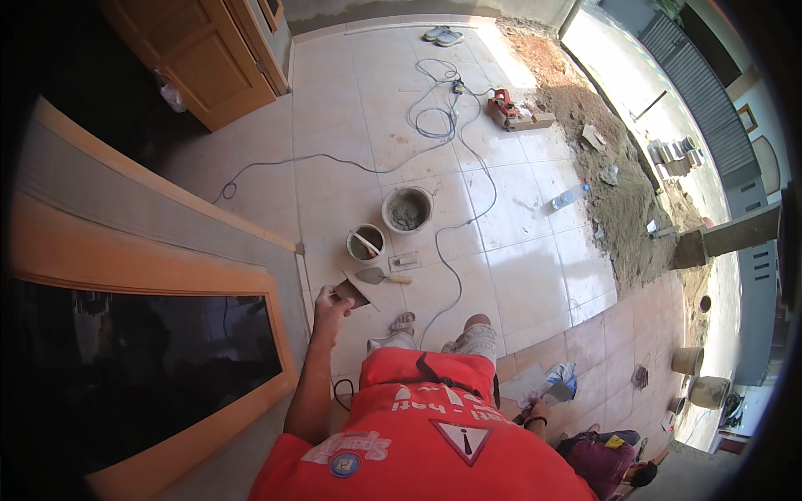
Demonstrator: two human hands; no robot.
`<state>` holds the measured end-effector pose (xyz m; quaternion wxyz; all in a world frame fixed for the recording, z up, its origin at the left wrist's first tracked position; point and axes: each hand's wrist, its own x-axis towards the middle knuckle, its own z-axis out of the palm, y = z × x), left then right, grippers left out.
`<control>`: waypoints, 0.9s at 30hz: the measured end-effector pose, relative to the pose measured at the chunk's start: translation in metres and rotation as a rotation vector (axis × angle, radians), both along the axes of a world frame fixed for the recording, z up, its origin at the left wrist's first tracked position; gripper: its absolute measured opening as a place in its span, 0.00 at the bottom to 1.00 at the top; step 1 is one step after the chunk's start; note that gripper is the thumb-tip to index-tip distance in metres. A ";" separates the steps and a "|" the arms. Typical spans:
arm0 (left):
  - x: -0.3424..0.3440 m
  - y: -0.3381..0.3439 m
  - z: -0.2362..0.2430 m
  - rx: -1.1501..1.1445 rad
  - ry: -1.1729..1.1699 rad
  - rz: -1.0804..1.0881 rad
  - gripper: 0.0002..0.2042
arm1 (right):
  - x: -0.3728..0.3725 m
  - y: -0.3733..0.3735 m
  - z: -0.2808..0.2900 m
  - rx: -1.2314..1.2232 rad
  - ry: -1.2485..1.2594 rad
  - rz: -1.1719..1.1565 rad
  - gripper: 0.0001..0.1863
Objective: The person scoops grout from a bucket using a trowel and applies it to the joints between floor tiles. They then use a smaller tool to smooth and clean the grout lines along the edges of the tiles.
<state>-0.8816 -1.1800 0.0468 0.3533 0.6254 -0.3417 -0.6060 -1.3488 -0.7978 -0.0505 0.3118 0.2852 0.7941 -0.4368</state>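
One curled hand (333,302) on brown piece (353,292)

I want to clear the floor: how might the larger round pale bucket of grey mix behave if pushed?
The larger round pale bucket is probably heavy for its size, given the grey mix inside. It might slide rather than tip, standing upright on flat, pale tiles.

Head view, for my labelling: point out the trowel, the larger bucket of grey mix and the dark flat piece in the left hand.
Trowel (380,276): head view, blade near the handle.
Larger bucket (386,210): head view, left rim.
Dark flat piece (354,292): head view, middle of its face.
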 end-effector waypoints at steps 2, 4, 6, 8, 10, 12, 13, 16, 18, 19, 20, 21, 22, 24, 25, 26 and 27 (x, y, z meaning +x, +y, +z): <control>-0.021 -0.018 -0.002 0.016 -0.016 0.013 0.18 | -0.023 -0.031 -0.001 0.042 0.024 0.036 0.08; -0.040 -0.034 -0.009 0.050 -0.047 0.018 0.19 | -0.059 -0.055 -0.019 0.021 0.014 0.058 0.08; -0.066 -0.050 -0.011 0.069 -0.055 0.058 0.19 | -0.100 -0.084 -0.029 0.051 0.029 0.097 0.09; -0.096 -0.066 -0.018 0.078 -0.051 0.117 0.19 | -0.141 -0.124 -0.032 0.126 0.066 0.155 0.09; -0.124 -0.082 -0.027 0.076 -0.046 0.200 0.18 | -0.190 -0.165 -0.041 0.120 0.061 0.210 0.07; -0.147 -0.098 -0.049 0.068 -0.059 0.259 0.19 | -0.242 -0.219 -0.043 0.149 0.054 0.315 0.05; -0.159 -0.102 -0.058 0.068 -0.073 0.292 0.19 | -0.262 -0.248 -0.036 0.183 0.042 0.392 0.05; -0.195 -0.101 -0.092 0.249 -0.078 0.571 0.18 | -0.342 -0.324 -0.030 0.046 0.057 0.486 0.04; -0.207 -0.083 -0.116 0.299 -0.139 0.696 0.16 | -0.387 -0.389 -0.018 0.008 0.023 0.590 0.04; -0.213 -0.071 -0.129 0.321 -0.140 0.757 0.16 | -0.410 -0.417 -0.018 -0.079 0.068 0.666 0.04; -0.223 -0.061 -0.134 0.344 -0.135 0.818 0.16 | -0.435 -0.443 -0.020 -0.167 0.113 0.739 0.04; -0.235 -0.056 -0.134 0.374 -0.108 0.901 0.15 | -0.458 -0.475 -0.019 -0.089 0.085 0.790 0.06; -0.244 -0.043 -0.137 0.437 -0.082 0.939 0.15 | -0.463 -0.511 -0.011 -0.115 0.121 0.864 0.05; -0.264 -0.016 -0.145 0.561 -0.008 1.003 0.14 | -0.463 -0.579 0.009 -0.174 0.201 1.005 0.05; -0.278 -0.011 -0.152 0.581 -0.022 1.062 0.13 | -0.468 -0.608 0.010 -0.245 0.209 1.050 0.06; -0.292 -0.007 -0.160 0.601 -0.035 1.120 0.12 | -0.468 -0.638 0.010 -0.298 0.226 1.108 0.06; -0.310 0.007 -0.163 0.634 -0.051 1.198 0.12 | -0.454 -0.672 0.013 -0.346 0.230 1.186 0.05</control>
